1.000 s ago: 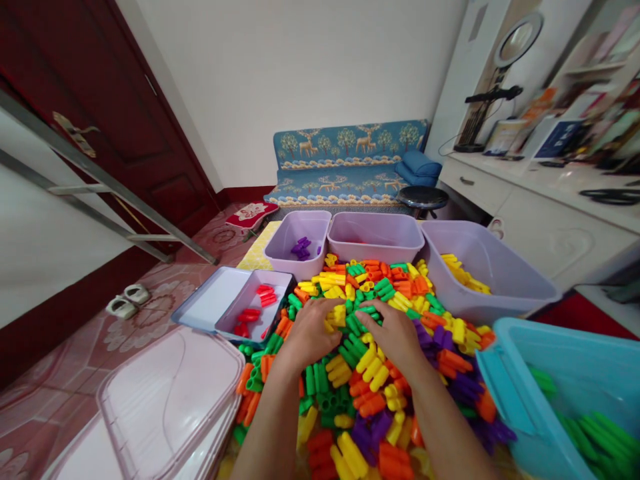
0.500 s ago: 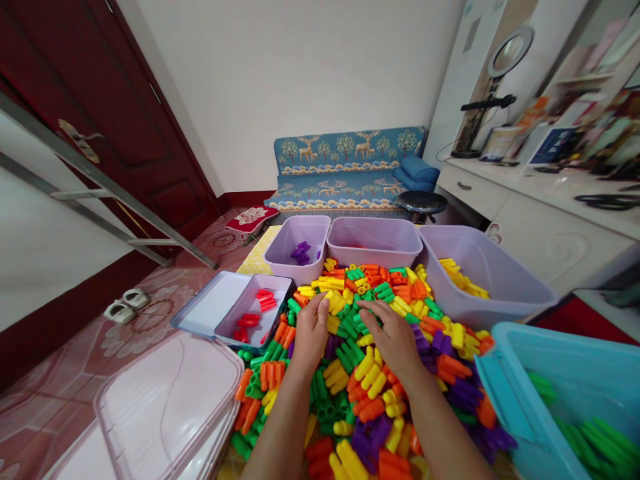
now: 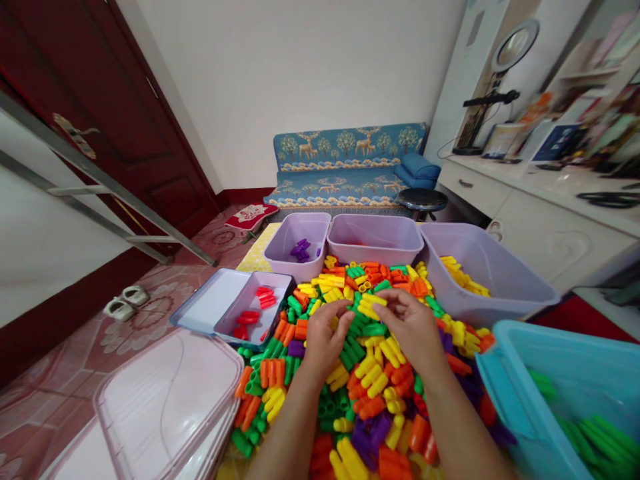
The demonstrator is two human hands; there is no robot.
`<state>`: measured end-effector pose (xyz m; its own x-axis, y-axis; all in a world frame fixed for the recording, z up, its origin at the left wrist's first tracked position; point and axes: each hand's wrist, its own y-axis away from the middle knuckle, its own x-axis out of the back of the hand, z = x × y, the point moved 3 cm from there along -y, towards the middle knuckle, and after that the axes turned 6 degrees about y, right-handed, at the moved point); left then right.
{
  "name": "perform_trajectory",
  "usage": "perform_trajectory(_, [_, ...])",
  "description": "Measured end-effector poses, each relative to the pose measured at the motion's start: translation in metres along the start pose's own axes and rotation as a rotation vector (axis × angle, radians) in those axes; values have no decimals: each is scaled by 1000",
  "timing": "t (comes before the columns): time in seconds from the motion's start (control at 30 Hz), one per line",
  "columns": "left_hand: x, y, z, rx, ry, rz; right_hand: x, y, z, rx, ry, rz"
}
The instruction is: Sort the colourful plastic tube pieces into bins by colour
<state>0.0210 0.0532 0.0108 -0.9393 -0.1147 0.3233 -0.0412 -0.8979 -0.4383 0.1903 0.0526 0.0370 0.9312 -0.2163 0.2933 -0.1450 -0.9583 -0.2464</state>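
A heap of plastic tube pieces in green, orange, yellow and purple (image 3: 370,432) covers the table. My right hand (image 3: 407,323) is at the heap's middle, its thumb and fingers closed on a yellow piece (image 3: 371,305). Just left of it, my left hand (image 3: 326,333) is over the heap with thumb and forefinger curved towards each other; a bit of yellow shows between them, and whether it is gripped I cannot tell. Red pieces (image 3: 248,318) lie in a small box at the left, purple ones (image 3: 301,251) in a lilac bin behind.
Lilac bins (image 3: 375,248) line the back, one at right (image 3: 490,257) holding yellow pieces. A turquoise bin (image 3: 515,400) with green pieces stands at the right front. Pale lids (image 3: 170,393) lie at left front. Beyond are a blue sofa (image 3: 340,183), black stool (image 3: 423,199) and ladder (image 3: 100,177).
My right hand has closed on a yellow piece and lies a little further right. My left hand has shifted slightly right, and some pieces in the middle of the heap have moved.
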Motion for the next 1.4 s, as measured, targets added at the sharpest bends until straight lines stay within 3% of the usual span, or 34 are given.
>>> perform_trajectory(0.07, [-1,0,1,-36,-18,-29,18,-4,5,-55,-168,255])
perform_trajectory(0.17, [-1,-1,4,-82,-48,-68,43,-7,9,-25,-488,636])
perform_trajectory(0.23, [-1,-1,5,-92,-56,-78,51,-8,10,21,-689,723])
perform_trajectory(0.3, [-1,-2,5,-97,-58,-81,54,-9,9,48,-784,722])
perform_trajectory(0.47, [-2,-1,4,-109,-62,-83,47,-6,7,15,-706,609])
perform_trajectory(0.53, [-2,1,5,-118,-84,-95,41,-7,9,-74,-528,444])
perform_trajectory(0.6, [-2,2,6,-133,-144,-126,34,-8,11,-139,-289,198])
perform_trajectory(0.7, [-3,4,10,-155,-257,-191,26,-5,13,-105,139,-131])
perform_trajectory(0.77, [-3,4,12,-160,-300,-225,21,-1,13,-45,461,-234])
perform_trajectory(0.83, [-4,4,14,-160,-321,-254,14,2,10,13,705,-286])
perform_trajectory(0.93, [-5,3,12,-148,-326,-273,0,7,7,83,805,-366])
perform_trajectory(1.13, [-4,5,-1,-108,-138,-115,-17,7,9,43,564,-291])
perform_trajectory(1.27, [-3,6,-11,49,154,-14,-23,6,7,29,273,-290])
perform_trajectory(1.4, [-2,4,-19,179,364,109,-24,11,5,91,515,-301])
